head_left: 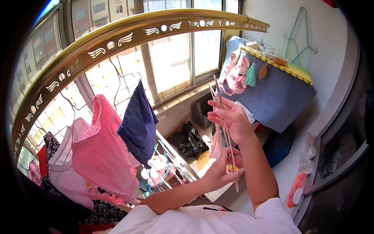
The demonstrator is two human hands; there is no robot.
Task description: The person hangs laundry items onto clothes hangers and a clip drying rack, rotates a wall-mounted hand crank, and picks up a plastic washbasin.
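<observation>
My left hand [223, 170] is closed around the lower part of a pale pink hanger [235, 158], near the middle of the view. Above it, my right hand [230, 117] has its fingers curled at the upper part of the same hanger, some of them spread. A light pink cloth [215, 145] hangs beside the hanger, next to my left hand. To the left, pink shorts [103, 150] and a dark blue garment [138, 121] hang from a gold rail [156, 30].
A white shirt [66, 171] hangs at the far left. Below the window are a black plastic bag [189, 141] and a metal rack [177, 160]. A blue-grey covered cabinet [272, 97] stands ahead, with green hangers [300, 48] on the wall above.
</observation>
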